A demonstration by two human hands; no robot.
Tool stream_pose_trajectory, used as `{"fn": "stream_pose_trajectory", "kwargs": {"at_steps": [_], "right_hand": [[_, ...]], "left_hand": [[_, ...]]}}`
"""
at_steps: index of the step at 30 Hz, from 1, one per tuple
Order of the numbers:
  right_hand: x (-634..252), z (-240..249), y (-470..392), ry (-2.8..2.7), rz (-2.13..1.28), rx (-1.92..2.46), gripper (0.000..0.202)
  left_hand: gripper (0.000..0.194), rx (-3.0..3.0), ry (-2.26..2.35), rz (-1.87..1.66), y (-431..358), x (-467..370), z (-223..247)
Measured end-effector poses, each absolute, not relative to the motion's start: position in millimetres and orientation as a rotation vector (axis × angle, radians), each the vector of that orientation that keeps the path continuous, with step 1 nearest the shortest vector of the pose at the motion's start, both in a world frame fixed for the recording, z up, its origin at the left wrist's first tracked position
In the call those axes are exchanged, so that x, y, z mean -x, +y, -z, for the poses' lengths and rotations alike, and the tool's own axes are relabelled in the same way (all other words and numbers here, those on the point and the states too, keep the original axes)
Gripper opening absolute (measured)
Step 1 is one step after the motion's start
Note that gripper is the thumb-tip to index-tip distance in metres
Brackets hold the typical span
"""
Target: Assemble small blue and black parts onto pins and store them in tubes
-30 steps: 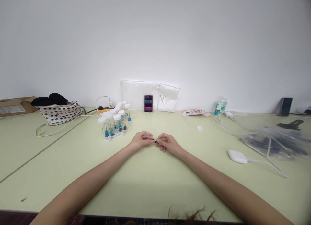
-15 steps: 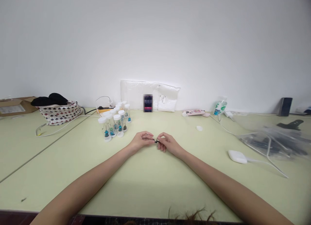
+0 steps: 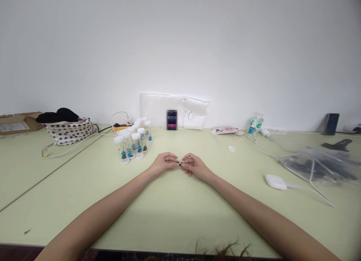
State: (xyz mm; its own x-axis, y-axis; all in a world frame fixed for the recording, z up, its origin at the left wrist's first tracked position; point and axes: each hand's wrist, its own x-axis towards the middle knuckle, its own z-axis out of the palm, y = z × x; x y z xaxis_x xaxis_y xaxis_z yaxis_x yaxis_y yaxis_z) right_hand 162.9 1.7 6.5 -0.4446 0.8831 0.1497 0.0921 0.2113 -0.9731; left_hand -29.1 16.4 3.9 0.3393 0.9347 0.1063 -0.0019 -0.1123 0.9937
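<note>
On the pale green counter (image 3: 175, 212), seen from the head camera, the left hand (image 3: 164, 163) and the right hand (image 3: 194, 165) met fingertip to fingertip, both pinched together on a tiny black piece (image 3: 180, 163) held between them just above the surface. Near the left hand stood a cluster of clear plastic vials with white caps (image 3: 133, 140). Well apart, beyond the right hand, lay a flat white puck on a cable (image 3: 275, 181) and a crumpled clear plastic bag (image 3: 316, 161).

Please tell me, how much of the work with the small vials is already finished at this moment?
Done: capped vials with blue parts inside stand grouped. In hand: left hand and right hand pinch one small dark part together. Left: the plastic bag holds many dark pieces.
</note>
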Motion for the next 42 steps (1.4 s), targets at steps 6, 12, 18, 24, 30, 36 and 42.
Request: {"fn": "stream_pose_trajectory", "kwargs": {"at_steps": [6, 12, 18, 24, 30, 36, 42], "right_hand": [[-163.4, -7.0, 1.4, -1.736, -1.304, 0.933, 0.032], [-163.2, -7.1, 1.6, -1.745, -1.318, 0.940, 0.032], [-162.9, -8.0, 0.8, -1.734, -1.297, 0.930, 0.033], [-163.1, -7.0, 1.5, -1.734, -1.307, 0.932, 0.033], [-163.4, -8.3, 0.9, -1.755, -1.321, 0.927, 0.033], [-164.2, -6.5, 1.8, -1.741, -1.306, 0.908, 0.034], [-163.1, -6.7, 2.9, -1.727, -1.329, 0.925, 0.033]], "left_hand": [[0.040, -1.451, 0.900, -1.013, 16.4, 28.4, -3.9], [0.040, -1.453, 0.902, -1.014, 15.6, 27.9, -4.7], [0.040, -1.447, 0.913, -1.019, 16.3, 28.0, -4.7], [0.039, -1.440, 0.899, -1.015, 17.6, 28.2, -4.1], [0.040, -1.438, 0.894, -1.008, 17.1, 28.0, -4.0], [0.040, -1.442, 0.905, -1.011, 17.1, 28.6, -2.9], [0.040, -1.431, 0.891, -1.009, 15.5, 27.9, -6.2]]}}
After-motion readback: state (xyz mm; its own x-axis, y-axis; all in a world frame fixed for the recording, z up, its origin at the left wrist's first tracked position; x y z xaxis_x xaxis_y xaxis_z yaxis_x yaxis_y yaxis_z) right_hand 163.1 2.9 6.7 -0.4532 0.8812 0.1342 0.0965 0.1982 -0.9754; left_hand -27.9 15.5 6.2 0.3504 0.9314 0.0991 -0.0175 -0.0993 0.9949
